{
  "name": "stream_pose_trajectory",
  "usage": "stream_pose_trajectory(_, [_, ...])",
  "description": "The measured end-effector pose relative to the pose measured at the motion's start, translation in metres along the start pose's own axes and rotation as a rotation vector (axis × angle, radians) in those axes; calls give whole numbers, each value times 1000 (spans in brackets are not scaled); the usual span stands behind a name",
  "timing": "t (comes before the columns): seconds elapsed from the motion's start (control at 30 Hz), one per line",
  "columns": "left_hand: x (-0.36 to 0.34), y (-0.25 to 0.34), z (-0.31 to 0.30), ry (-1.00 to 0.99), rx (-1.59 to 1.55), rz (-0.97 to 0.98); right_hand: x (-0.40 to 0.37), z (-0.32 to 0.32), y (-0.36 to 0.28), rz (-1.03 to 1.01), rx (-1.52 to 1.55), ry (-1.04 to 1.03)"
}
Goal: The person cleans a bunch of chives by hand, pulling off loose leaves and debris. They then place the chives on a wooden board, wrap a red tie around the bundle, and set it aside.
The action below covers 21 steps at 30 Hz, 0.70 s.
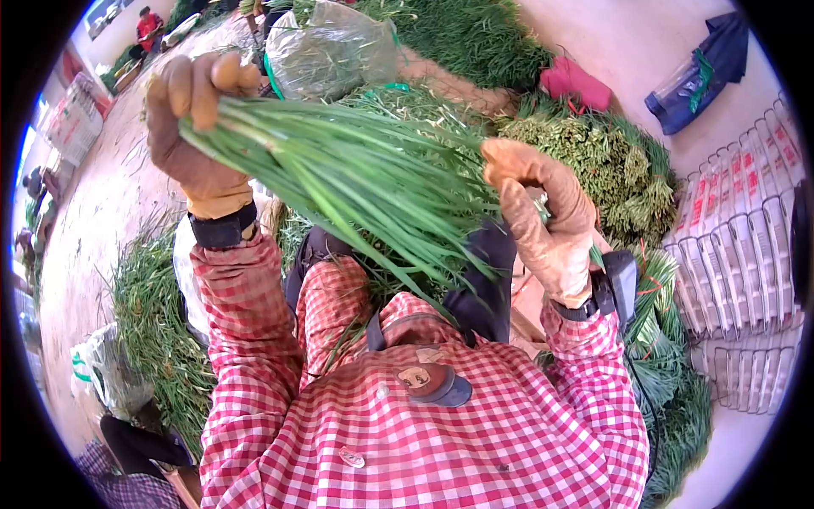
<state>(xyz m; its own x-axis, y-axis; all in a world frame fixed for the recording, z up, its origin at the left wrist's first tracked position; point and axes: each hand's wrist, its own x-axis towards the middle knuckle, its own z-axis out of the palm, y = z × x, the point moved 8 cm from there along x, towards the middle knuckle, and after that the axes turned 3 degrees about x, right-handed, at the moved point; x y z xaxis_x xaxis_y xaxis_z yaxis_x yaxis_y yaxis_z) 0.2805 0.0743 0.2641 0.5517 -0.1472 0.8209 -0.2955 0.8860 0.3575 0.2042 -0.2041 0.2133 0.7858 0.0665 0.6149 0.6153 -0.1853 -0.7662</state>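
- Nearest the camera seems to be the red-and-white checked smock (373, 441) over the person's chest, with a cap-shaped patch (437, 386) on it.
- Just beyond it, raised above the lap, is the green bunch (339, 170): long, thin leaves fanned out between the two gloved hands, pale ends at the left hand and leaf tips toward the right.
- The left hand (199, 127) has its fingers closed round the pale ends, gripping them.
- The right hand (547, 216) is beside the leaf tips, its fingers curled toward the thumb; whether they pinch any leaf, I cannot tell.
- Loose greens (161, 314) lie in a heap left of the person, beside a clear plastic bag (123, 373). A bigger plastic bag (331, 55) stands ahead.
- Ahead and to the right, bundles (585, 161) are piled with their cut ends showing; more sheaves (661, 365) lie right of the person, with red bands among them. Pale crates (738, 220) are stacked beyond.
- Judging progress: the piled bundles look finished. The bunch in hand seems partway, its leaves splayed and no band visible on it, and the loose heap looks like work left to do.
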Motion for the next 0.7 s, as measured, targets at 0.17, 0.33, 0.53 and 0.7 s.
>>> stream_pose_trajectory(0.17, [-10, -9, -14, 40, -144, -47, 9, 37, -12, -93, -119, -197])
stream_pose_trajectory(0.33, [-18, 25, -52, 80, -112, 54, -63, 111, 27, -87, -539, -731])
stream_pose_trajectory(0.53, [-23, 69, -70, -16, 22, 101, -120, 49, 91, 573, -741, -1130])
stream_pose_trajectory(0.7, [3, 61, -25, -315, 424, 55, -123, -26, 125, 694, -1114, -983])
